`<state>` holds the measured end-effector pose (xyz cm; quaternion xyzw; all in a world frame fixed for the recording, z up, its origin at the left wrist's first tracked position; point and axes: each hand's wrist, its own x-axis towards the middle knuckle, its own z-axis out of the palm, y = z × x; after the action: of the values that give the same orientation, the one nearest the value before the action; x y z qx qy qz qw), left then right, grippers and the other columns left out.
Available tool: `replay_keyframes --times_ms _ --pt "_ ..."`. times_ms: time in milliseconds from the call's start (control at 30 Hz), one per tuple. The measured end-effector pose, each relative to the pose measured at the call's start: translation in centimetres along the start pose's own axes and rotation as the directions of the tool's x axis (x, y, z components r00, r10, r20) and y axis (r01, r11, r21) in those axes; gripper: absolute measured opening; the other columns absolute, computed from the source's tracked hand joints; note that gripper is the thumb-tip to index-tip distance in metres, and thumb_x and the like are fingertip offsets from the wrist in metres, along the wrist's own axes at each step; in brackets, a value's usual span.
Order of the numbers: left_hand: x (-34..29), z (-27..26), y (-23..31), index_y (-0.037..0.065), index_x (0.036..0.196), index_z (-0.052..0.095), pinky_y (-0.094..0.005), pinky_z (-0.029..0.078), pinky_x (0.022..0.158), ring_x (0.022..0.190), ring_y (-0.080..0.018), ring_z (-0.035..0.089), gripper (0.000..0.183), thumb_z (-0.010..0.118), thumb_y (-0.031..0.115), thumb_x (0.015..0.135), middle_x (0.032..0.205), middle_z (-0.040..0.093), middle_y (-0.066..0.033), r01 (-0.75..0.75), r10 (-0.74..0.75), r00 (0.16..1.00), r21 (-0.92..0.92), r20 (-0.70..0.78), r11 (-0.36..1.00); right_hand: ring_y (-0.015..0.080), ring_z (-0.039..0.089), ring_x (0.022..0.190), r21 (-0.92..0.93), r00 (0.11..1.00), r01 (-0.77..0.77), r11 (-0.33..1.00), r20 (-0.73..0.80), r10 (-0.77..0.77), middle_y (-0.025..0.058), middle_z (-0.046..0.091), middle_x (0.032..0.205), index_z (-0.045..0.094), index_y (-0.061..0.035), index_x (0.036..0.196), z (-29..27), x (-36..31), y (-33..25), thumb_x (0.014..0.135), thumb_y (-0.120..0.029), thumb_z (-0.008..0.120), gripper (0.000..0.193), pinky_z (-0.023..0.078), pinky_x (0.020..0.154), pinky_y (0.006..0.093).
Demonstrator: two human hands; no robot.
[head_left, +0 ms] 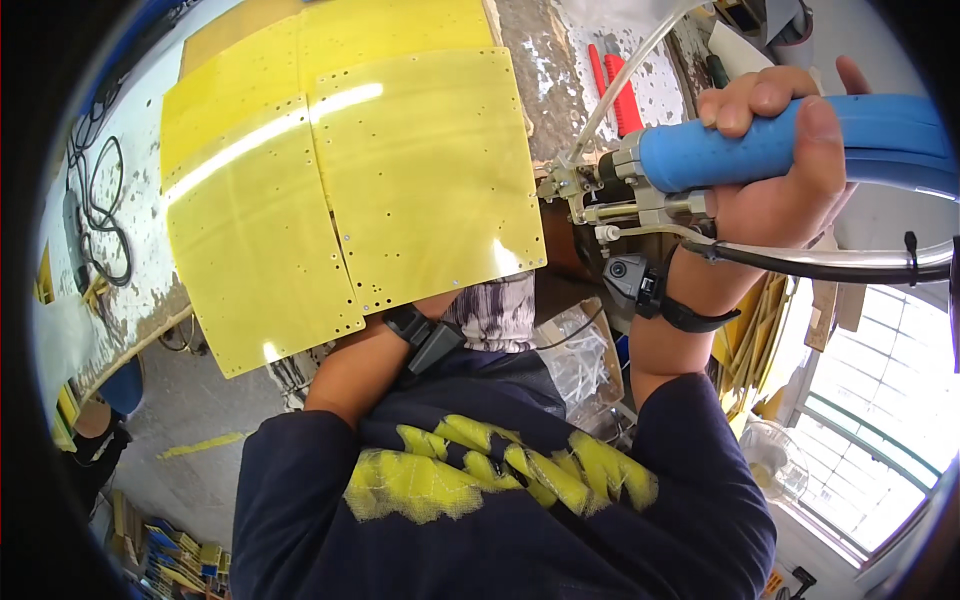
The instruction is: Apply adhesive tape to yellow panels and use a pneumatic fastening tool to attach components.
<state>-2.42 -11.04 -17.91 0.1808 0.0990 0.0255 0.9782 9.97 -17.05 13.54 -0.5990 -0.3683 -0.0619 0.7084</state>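
My right hand (775, 165) is closed around the blue grip of a hose-fed power tool (720, 150). The tool's metal head (575, 190) points left, at the right edge of a yellow perforated panel (430, 170). A second yellow panel (250, 230) lies beside it on the left, with a narrow seam between them. Both panels have small holes, mostly along their edges, and jut out over the near side of the bench. My left hand (437, 304) reaches under the near edge of the panels; its fingers are hidden, so its grip does not show.
More yellow sheets (240, 45) lie behind on the worn bench (140, 310). Red-handled pliers (622, 95) rest beyond the tool. Black cable (105, 205) is coiled at the left. An open box with clear plastic (580, 350) stands below the tool, and hoses (850, 262) trail right.
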Motion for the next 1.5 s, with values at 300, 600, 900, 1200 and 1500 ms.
replay_keyframes --times_ms 300,600,900,1200,1500 --pt "0.1 -0.8 0.1 0.006 0.102 0.055 -0.0288 0.046 0.071 0.086 -0.0185 0.056 0.020 0.055 0.018 0.086 0.101 0.058 -0.0093 -0.073 0.068 0.997 0.172 0.035 0.982 0.0187 0.051 0.055 0.037 0.999 0.014 0.999 0.038 -0.016 0.0122 0.052 0.072 0.033 -0.0059 0.123 0.5 -0.2 0.2 0.076 -0.017 0.057 0.053 0.045 0.054 0.0362" --pt "-1.0 -2.4 1.1 0.006 0.103 0.055 -0.0295 0.046 0.072 0.088 -0.0192 0.056 0.021 0.055 0.018 0.085 0.102 0.058 -0.0094 -0.148 0.141 0.989 0.353 0.047 0.924 0.0176 0.050 0.055 -0.031 1.000 -0.003 1.000 0.000 0.003 0.0111 0.052 0.071 0.031 -0.0033 0.122 2.1 -0.9 -0.3 0.074 -0.016 0.054 0.054 0.044 0.054 0.0344" --pt "-2.5 -4.1 2.5 0.006 0.104 0.054 -0.0302 0.046 0.074 0.089 -0.0200 0.056 0.022 0.055 0.019 0.085 0.103 0.058 -0.0094 -0.199 0.195 0.979 0.539 0.065 0.818 0.0183 0.049 0.060 -0.047 0.998 -0.054 0.997 0.012 0.054 0.0122 0.051 0.074 0.031 -0.0062 0.122 0.8 -0.5 -0.2 0.075 -0.017 0.054 0.054 0.044 0.061 0.0366" --pt "-0.4 -2.3 1.7 0.006 0.105 0.054 -0.0309 0.046 0.075 0.091 -0.0207 0.056 0.023 0.055 0.019 0.085 0.104 0.058 -0.0094 -0.284 0.186 0.958 0.644 0.217 0.710 0.0169 0.043 0.065 -0.067 0.995 -0.047 0.997 0.081 0.052 0.0089 0.046 0.078 0.040 -0.0094 0.120 -5.6 4.5 -6.2 0.079 -0.026 0.054 0.046 0.038 0.067 0.0373" --pt "-3.2 -2.9 4.1 0.006 0.106 0.054 -0.0316 0.046 0.076 0.093 -0.0215 0.056 0.024 0.055 0.020 0.085 0.106 0.058 -0.0095 -0.359 0.244 0.932 0.774 0.267 0.522 0.0164 0.042 0.064 -0.042 0.992 -0.124 0.991 0.015 0.125 0.0087 0.044 0.076 0.039 -0.0066 0.119 -4.1 0.9 -7.6 0.080 -0.024 0.056 0.046 0.037 0.064 0.0334"
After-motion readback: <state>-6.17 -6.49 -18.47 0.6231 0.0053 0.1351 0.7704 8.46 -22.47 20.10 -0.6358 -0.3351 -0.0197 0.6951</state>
